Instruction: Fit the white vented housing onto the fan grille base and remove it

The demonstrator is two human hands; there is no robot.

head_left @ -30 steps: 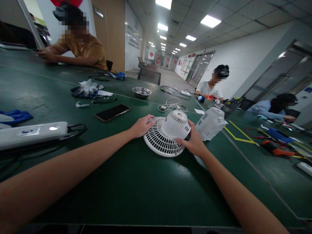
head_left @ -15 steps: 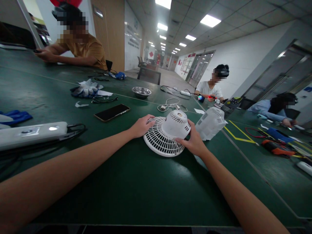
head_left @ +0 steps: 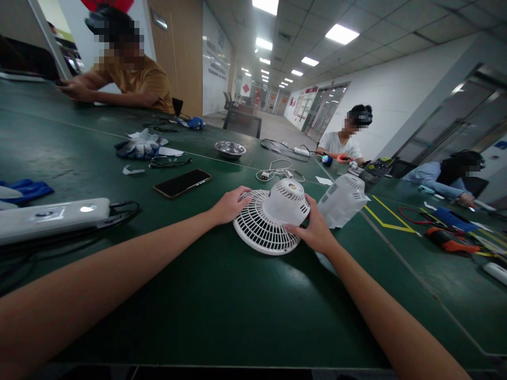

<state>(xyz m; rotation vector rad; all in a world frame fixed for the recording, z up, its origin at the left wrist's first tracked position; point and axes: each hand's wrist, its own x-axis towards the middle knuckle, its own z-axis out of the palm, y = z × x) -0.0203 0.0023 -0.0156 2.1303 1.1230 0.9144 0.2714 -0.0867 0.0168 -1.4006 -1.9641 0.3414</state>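
The left hand curls its fingers over the rim of the grille, its pinch unclear; the right hand clasps the housing between thumb and fingers. A lit room fills the upper frame, a green table below. At centre sits the white fan, grille spoked, round and down, vented dome pointing up, its axis leaning slightly right.

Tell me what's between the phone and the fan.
In the head view, the left hand, touching the fan; between the hand and the phone, green tabletop.
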